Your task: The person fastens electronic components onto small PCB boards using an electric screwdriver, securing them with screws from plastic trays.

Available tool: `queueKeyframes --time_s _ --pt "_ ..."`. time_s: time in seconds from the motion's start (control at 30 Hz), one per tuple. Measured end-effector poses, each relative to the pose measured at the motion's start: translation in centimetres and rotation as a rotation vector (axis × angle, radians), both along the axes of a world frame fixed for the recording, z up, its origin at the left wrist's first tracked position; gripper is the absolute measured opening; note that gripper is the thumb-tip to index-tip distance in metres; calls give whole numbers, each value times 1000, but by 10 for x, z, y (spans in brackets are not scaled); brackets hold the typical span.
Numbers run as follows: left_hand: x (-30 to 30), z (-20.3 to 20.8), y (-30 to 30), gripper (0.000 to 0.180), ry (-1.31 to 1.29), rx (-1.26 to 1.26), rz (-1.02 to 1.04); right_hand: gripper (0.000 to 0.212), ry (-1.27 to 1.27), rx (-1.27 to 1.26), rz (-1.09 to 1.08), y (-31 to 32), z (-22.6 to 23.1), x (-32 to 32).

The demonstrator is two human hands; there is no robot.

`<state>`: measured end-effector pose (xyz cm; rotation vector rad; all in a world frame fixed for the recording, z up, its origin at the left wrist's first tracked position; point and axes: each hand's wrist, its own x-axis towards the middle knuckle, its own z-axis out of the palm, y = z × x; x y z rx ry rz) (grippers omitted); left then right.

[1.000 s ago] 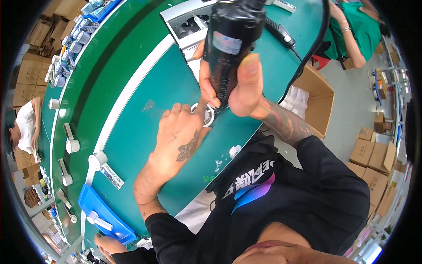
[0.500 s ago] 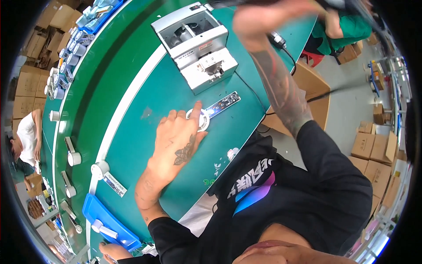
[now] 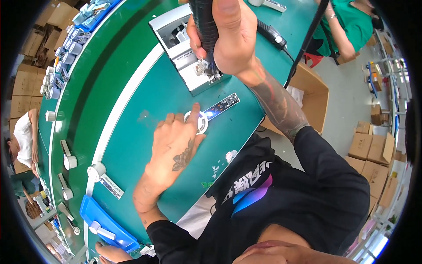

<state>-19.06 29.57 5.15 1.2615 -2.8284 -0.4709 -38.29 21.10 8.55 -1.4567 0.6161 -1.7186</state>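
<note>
A handheld fan [image 3: 202, 125] with a round white head lies on the green table, its handle's circuit board [image 3: 224, 104] exposed and pointing away to the right. A bright bluish spot shines on the board near the head. My left hand [image 3: 172, 143] holds the fan's head down, index finger over its rim and thumb along the near side. My right hand [image 3: 235, 42] is wrapped around a black electric screwdriver [image 3: 203, 20], held upright. The screwdriver's lower end is at the front of a grey screw feeder [image 3: 198, 81]; my hand hides the exact tip.
Another black power tool [image 3: 272, 36] lies beyond my right wrist. A blue tray [image 3: 94, 211] and a fan [image 3: 97, 171] stand at left. More fans [image 3: 68, 162] sit on the green conveyor [image 3: 94, 88]. Co-workers are at both sides. A cardboard box [image 3: 314, 92] is beside the table.
My right hand has come down and left from the upper right, bringing the screwdriver to the screw feeder. My left hand keeps its place on the fan.
</note>
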Motion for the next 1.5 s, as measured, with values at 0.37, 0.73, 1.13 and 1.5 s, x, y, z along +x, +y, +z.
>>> queueKeyframes --time_s 0.37,0.73,1.13,1.5 --pt "4 -1 -1 62 7 43 12 109 128 165 66 49 -2 11" --pt "7 -6 2 42 9 39 12 68 -91 76 375 54 -44 22" --pt "7 -7 -6 32 104 -100 -54 82 338 -173 49 56 -125 8" --pt "61 35 -16 54 171 339 44 61 -426 -159 653 90 -37 -35"
